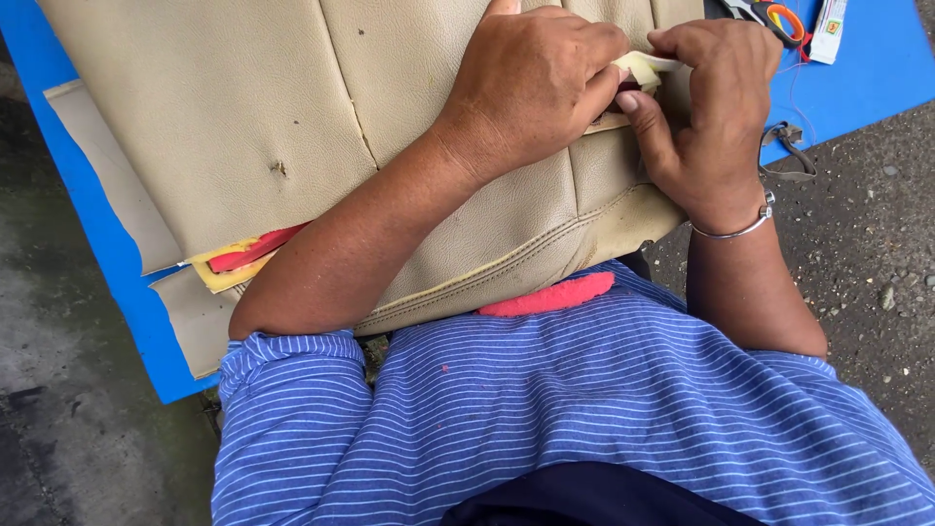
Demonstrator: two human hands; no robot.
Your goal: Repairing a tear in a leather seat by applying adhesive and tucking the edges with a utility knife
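A beige leather seat cover lies across a blue table, its near edge against my body. My left hand rests on the cover with its fingers curled around a seam flap and the pale yellow foam strip sticking out of it. My right hand pinches the same foam strip and flap from the other side, thumb pressed under it. A metal bangle sits on my right wrist. Red foam shows under the cover's near edge, and more red foam at its left corner.
Orange-handled scissors and a small packet lie on the blue table at the top right. A dark strap hangs off the table's right edge. Grey gravelly ground is on the right and wet concrete on the left.
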